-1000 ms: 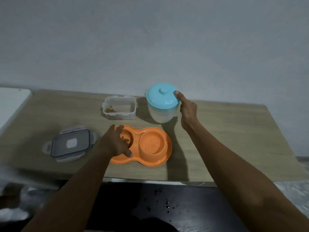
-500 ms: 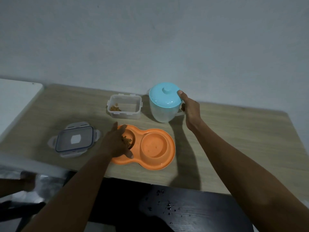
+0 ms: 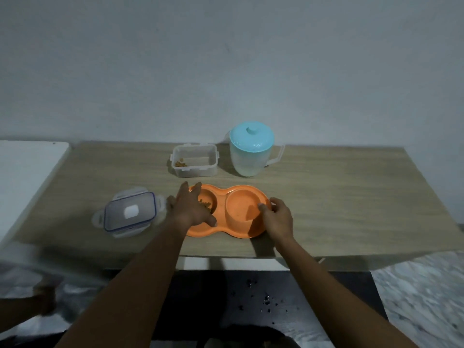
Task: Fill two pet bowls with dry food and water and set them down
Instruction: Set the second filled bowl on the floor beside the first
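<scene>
2 hands on 1 orange double bowl (image 3: 226,212), near the front edge of the bench (image 3: 339,197). Long axis of the bowl running 9 to 3 o'clock, left well holding kibble (image 3: 206,205), right well (image 3: 242,205) looking dry, though hard to judge in this dim light. Left hand (image 3: 190,209) spread flat over the 9 o'clock end, fingers (image 3: 187,192) apart and draped on the rim, thumb reaching toward the kibble; not clamped on anything. Right hand (image 3: 277,219) at the 3 o'clock end, fingers (image 3: 263,208) curled and pinching the rim there, apparently gripping it.

Water jug (image 3: 251,153) with a blue lid standing upright at 12 o'clock from the right hand, well apart from the bowl, handle turned to 3 o'clock. Right hand clearly nearer to it, so likely the one for the pour. Open food box (image 3: 194,160) just beside the jug at its 9 o'clock, a little kibble left inside. Box lid (image 3: 129,212) lying flat at 9 o'clock of the left hand.

Water level inside the jug impossible to read through the frosted wall. Bowl's left rim hidden under the left palm. Blurred shape at the lower left edge cut off, not identifiable.
</scene>
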Action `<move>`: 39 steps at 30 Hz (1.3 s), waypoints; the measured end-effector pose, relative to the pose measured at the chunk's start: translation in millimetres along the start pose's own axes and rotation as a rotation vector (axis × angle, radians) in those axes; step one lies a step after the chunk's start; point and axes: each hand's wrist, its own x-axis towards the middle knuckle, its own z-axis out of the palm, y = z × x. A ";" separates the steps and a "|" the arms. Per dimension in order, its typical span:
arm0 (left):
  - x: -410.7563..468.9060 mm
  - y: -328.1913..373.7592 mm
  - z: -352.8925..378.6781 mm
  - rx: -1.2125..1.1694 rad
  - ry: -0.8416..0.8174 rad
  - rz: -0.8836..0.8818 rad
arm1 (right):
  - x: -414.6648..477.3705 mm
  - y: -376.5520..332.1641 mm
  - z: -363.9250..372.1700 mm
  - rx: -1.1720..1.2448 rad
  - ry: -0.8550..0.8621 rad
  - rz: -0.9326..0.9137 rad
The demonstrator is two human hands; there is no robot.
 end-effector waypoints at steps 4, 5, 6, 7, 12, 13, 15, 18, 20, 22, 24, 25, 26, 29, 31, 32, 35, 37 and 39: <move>-4.0 -11.5 0.2 -0.124 0.030 0.055 | -18.5 -1.9 -0.3 -0.011 0.051 0.011; -6.3 -15.1 0.7 -0.207 0.058 0.052 | -21.6 -2.7 -0.7 -0.016 0.055 0.026; -8.2 -19.7 2.3 -0.314 0.098 0.031 | -23.7 -3.2 -0.7 -0.022 0.057 0.043; -12.6 -24.2 3.2 -0.423 0.144 0.002 | -26.4 -3.7 -0.4 -0.029 0.060 0.058; -34.6 -34.2 -2.9 -0.572 0.284 -0.133 | -27.8 0.1 5.1 -0.054 0.077 0.120; -35.5 -35.6 -4.4 -0.564 0.292 -0.138 | -28.3 0.2 6.3 -0.049 0.085 0.135; -34.1 -37.6 -7.9 -0.560 0.279 -0.133 | -28.8 -0.3 7.4 -0.028 0.101 0.161; -32.7 -37.2 -14.1 -0.541 0.270 -0.108 | -30.4 -2.1 7.5 0.019 0.137 0.165; -35.0 -33.4 -17.2 -0.575 0.294 -0.085 | -30.6 -3.3 4.6 0.064 0.164 0.167; -40.6 -26.9 -21.4 -0.610 0.316 -0.057 | -31.6 -5.8 -2.2 0.102 0.179 0.173; -43.8 -19.8 -24.7 -0.639 0.331 -0.041 | -31.8 -7.8 -12.5 0.135 0.182 0.175; -46.9 -14.3 -27.3 -0.663 0.337 -0.040 | -32.7 -8.8 -18.9 0.158 0.182 0.173; -50.9 -7.2 -29.9 -0.689 0.346 -0.037 | -33.8 -9.1 -27.4 0.187 0.182 0.171; -68.5 22.6 -34.7 -0.714 0.381 0.009 | -34.8 -7.3 -60.0 0.276 0.189 0.152; -82.6 47.7 -36.0 -0.731 0.383 0.051 | -38.1 -7.3 -89.6 0.319 0.185 0.122; -88.4 60.4 -35.2 -0.737 0.384 0.068 | -39.5 -7.8 -105.4 0.341 0.182 0.104; -118.8 108.2 -25.7 -0.747 0.378 0.126 | -49.3 -4.4 -166.7 0.384 0.212 0.042; -135.7 135.4 -18.7 -0.751 0.381 0.153 | -53.4 -1.2 -203.3 0.398 0.220 0.007; -150.4 160.9 -10.0 -0.758 0.363 0.189 | -56.9 2.2 -235.8 0.394 0.243 -0.019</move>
